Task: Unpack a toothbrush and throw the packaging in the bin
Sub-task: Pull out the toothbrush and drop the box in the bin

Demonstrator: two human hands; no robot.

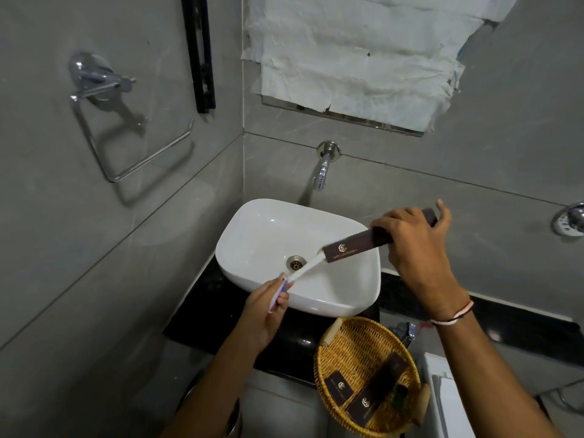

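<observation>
My right hand (414, 245) grips the far end of a long dark brown toothbrush box (354, 246) with a gold logo, held slanted over the white sink (252, 229). A white toothbrush (308, 267) sticks out of the box's lower open end. My left hand (265, 311) pinches the toothbrush's lower end, which shows purple and white, above the sink's front rim. Part of the brush stays hidden inside the box. No bin is clearly visible.
A wicker basket (347, 343) with dark brown boxed toiletries (363, 403) sits on the black counter (196, 314) at the front right. A chrome tap (322, 172) juts from the wall above the sink. A towel ring (132, 143) hangs on the left wall.
</observation>
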